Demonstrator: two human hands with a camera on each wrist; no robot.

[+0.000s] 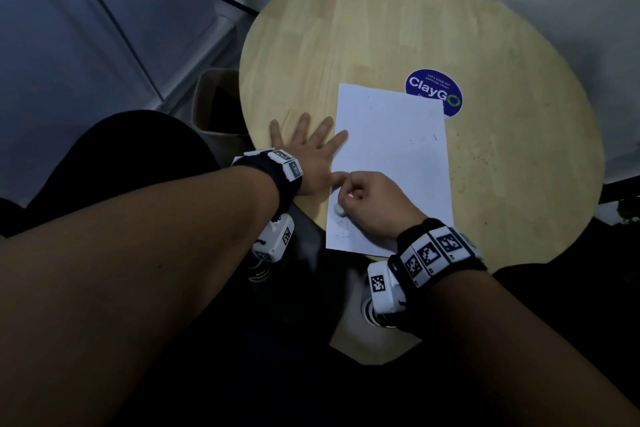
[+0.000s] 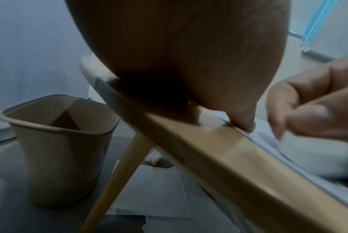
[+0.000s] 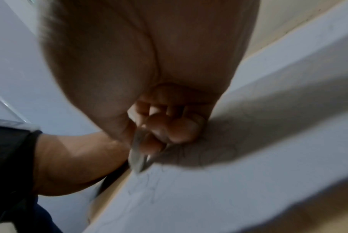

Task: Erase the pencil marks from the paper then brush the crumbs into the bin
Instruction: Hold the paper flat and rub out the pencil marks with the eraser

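The paper (image 1: 391, 163) is pinned by the flat, spread left hand (image 1: 304, 152) while an eraser (image 1: 337, 209) is pinched against it in the right hand (image 1: 374, 208).

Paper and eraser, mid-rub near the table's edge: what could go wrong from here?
1. The left hand pins only the paper's left edge, fingers spread; hard rubbing by the eraser in the right hand could crease or shift the sheet.
2. The paper's near corner meets the table rim, so crumbs may drop to the floor, missing the bin.
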